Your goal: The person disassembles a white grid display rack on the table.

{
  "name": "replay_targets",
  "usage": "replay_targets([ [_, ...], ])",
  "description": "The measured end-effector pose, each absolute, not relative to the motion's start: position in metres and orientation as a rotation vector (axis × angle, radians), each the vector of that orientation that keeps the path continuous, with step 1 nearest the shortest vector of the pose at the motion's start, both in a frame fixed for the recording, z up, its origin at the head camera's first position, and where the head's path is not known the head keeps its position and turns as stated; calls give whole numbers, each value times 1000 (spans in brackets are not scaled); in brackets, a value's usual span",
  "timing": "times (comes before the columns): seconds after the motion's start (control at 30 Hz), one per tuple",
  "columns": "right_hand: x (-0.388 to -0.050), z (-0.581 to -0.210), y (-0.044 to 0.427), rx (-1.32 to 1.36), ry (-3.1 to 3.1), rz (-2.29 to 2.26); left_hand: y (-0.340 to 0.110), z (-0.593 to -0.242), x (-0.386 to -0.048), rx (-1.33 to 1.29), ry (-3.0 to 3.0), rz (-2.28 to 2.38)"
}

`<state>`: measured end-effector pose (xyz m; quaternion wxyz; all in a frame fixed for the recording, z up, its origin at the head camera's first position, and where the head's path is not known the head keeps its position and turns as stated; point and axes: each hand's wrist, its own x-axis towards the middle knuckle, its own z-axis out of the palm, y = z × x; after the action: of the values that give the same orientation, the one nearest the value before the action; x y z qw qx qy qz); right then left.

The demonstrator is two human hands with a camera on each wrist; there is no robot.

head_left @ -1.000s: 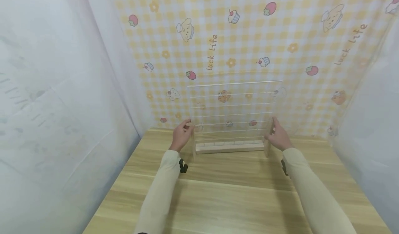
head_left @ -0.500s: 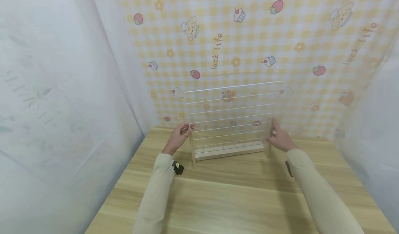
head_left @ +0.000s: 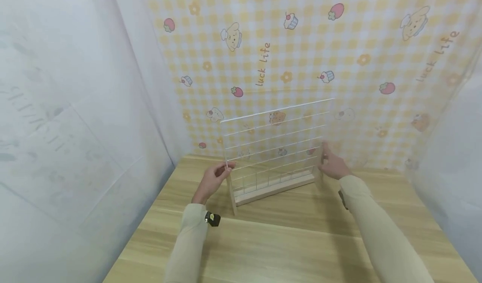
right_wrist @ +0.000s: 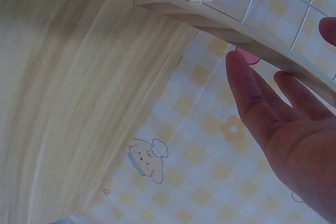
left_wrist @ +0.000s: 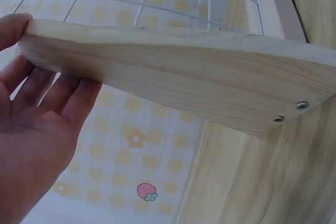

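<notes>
Grasping rack by opposite sides with left hand and right hand, seemingly to set its angle; next, best to square and steady before releasing.

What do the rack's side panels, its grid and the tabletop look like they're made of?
Side panels: pale, matte wood, likely unvarnished; grain shows on the faces.

Grid: probably metal wire with a white finish, since the strands are thin and straight; paint or plastic coating, I can't tell.

Tabletop: streaky wood grain, though it could be printed laminate.
</notes>
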<state>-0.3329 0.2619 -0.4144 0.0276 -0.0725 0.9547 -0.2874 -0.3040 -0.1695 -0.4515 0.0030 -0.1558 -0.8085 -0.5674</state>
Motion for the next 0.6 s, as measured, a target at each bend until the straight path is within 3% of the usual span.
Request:
replay_targets([
  [0.3, -345, -425, 252, -357, 2936, -989, -163, -455, -271, -340, -2568, -1642],
  [0.6, -327, -412, 221, -311, 3074, -1135, -158, -458, -260, -286, -2466, -1647],
])
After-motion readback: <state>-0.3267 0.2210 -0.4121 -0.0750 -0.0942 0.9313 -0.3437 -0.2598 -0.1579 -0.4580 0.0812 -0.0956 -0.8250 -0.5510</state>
